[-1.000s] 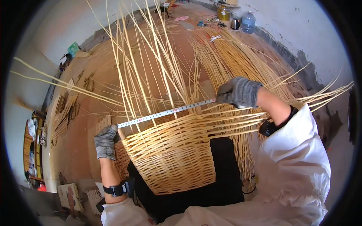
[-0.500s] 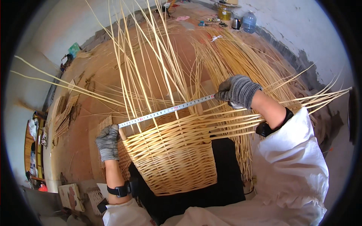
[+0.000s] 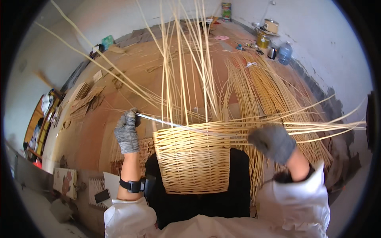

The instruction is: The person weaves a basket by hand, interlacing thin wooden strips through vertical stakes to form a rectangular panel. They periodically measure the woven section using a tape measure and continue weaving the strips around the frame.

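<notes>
My left hand (image 3: 127,131) raised, fingers curled tight on the tape measure (image 3: 166,122), slanting across the basket (image 3: 193,162), my right hand (image 3: 273,142) lower, blurred, its grip unclear.

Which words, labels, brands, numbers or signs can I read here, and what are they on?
None can be read.
Measuring tape at the left hand: blurred, markings unreadable.
Green upright object by the far wall: too small to read.
Blue bottle: nothing legible.
</notes>
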The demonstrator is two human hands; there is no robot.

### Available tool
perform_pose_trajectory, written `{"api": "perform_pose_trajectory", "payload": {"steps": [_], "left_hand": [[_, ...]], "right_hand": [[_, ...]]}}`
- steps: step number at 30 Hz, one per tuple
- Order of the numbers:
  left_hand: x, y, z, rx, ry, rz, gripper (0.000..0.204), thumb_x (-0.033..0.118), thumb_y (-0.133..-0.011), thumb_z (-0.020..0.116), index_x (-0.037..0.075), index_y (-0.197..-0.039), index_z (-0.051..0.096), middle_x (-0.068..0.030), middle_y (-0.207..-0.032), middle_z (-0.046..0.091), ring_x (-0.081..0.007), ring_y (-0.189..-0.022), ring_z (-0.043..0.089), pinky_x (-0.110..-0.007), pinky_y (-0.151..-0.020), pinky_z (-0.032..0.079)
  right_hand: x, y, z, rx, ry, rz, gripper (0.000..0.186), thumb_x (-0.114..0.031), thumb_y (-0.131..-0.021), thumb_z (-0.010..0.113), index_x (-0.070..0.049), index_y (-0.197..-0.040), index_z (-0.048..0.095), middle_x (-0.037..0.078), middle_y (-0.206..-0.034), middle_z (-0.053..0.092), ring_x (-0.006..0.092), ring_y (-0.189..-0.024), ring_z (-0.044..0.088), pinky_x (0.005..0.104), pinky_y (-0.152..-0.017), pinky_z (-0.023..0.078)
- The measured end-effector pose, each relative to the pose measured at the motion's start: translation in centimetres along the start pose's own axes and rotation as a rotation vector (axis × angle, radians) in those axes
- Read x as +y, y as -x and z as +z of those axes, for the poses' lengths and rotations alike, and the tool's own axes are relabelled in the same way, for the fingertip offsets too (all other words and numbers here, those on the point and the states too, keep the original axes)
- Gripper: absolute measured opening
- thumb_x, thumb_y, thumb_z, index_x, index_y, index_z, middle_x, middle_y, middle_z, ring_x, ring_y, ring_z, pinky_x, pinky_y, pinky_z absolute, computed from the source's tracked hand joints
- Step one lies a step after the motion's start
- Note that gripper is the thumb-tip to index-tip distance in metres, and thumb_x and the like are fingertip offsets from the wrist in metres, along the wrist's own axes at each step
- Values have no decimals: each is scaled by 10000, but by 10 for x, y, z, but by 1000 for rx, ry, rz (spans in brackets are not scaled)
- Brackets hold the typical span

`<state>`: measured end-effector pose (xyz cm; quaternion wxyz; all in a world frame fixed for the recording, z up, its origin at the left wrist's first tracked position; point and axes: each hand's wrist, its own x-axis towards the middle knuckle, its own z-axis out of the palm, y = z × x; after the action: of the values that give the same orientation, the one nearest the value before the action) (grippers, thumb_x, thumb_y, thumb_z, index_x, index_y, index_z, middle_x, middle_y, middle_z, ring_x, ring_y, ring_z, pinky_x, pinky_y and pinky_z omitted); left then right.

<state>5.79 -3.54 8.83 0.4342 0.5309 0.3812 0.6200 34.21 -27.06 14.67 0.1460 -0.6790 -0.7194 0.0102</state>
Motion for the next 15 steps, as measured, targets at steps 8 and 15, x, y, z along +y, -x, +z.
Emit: {"api": "perform_pose_trajectory", "payload": {"steps": [8, 15], "left_hand": [[-17, -35, 67, -214, -676, 41, 394, 206, -795, 574, -46, -1078, 466, -86, -832, 585, -146, -670, 569, -233, -649, 471], [-4, -24, 60, -471, 96, -439, 204, 184, -829, 512, 8, -932, 514, -41, -696, 517, -128, -505, 473, -249, -508, 441]], "right_hand": [[113, 271, 152, -439, -668, 557, 218, -193, -744, 557, -142, -949, 609, 61, -800, 608, 210, -739, 581, 317, -713, 449], [136, 306, 185, -391, -709, 1081, 218, -191, -774, 564, -94, -966, 603, 58, -844, 622, 122, -755, 577, 244, -702, 443]]}}
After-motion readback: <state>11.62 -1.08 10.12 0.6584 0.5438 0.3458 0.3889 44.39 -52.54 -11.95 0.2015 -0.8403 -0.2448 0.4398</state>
